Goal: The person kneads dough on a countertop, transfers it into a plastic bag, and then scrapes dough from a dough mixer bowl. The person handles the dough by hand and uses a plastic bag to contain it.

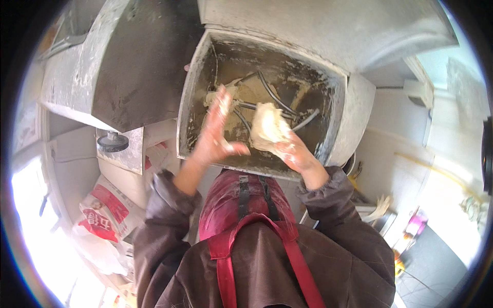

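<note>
My right hand (295, 154) grips a pale lump of dough (267, 125) above the trough of a dough mixer (185, 111). Opposite it, my left hand (215, 134) is blurred, with its fingers and thumb spread and nothing between them. Bits of dough or flour cling to both hands. Below them in the trough, curved metal mixing bars (273, 90) cross from the right side. A larger mass of dough (252, 92) lies around the bars, partly hidden behind my left hand. Dried flour coats the trough's inner walls.
A bulky metal housing (142, 65) with a black round foot (112, 142) stands at the left. The mixer's raised lid (323, 30) rises behind the trough. Printed sacks (106, 210) lie at the lower left. At the right, pale gloves (379, 208) rest near some containers.
</note>
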A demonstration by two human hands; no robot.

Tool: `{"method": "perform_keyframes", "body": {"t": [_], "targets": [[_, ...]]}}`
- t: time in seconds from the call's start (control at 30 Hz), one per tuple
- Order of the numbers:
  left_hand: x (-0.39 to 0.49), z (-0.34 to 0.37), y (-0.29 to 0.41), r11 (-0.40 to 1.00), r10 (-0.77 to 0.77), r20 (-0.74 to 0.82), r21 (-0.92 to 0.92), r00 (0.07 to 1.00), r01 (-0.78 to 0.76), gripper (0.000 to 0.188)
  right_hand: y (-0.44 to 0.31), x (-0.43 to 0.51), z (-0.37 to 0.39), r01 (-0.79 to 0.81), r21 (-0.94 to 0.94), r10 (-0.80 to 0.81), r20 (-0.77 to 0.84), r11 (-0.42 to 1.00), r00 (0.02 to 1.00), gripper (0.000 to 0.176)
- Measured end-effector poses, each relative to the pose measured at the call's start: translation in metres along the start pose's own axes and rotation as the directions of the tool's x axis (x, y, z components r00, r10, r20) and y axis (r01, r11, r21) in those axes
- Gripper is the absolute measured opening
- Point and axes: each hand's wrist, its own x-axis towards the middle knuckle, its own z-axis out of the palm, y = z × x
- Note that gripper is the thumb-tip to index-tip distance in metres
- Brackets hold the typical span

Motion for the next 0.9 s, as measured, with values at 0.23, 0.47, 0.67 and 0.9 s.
{"method": "perform_keyframes", "body": {"t": [0.23,0.47,0.67,0.9], "targets": [[-0.074,0.058,0.032,0.949,-0.313,-0.102,0.017,0.944,0.316,0.053,0.056,-0.009,0.013,-0.172,0.051,0.165,0.116,0.984,0.979,0.055],[-0.098,0.064,0.018,0.88,-0.467,-0.307,-0.25,0.829,0.403,0.031,0.051,-0.03,0.014,-0.161,0.22,0.112,0.221,0.962,0.969,0.063],[-0.101,0.056,0.024,0.714,-0.653,-0.332,-0.57,0.68,0.407,0.02,0.017,-0.055,0.001,0.064,-0.19,-0.07,-0.026,0.98,0.997,0.086],[-0.079,0.047,0.051,0.676,-0.603,-0.207,-0.645,0.77,0.356,0.037,-0.012,-0.068,0.004,0.302,-0.166,-0.328,-0.162,0.939,0.931,0.074]]}}
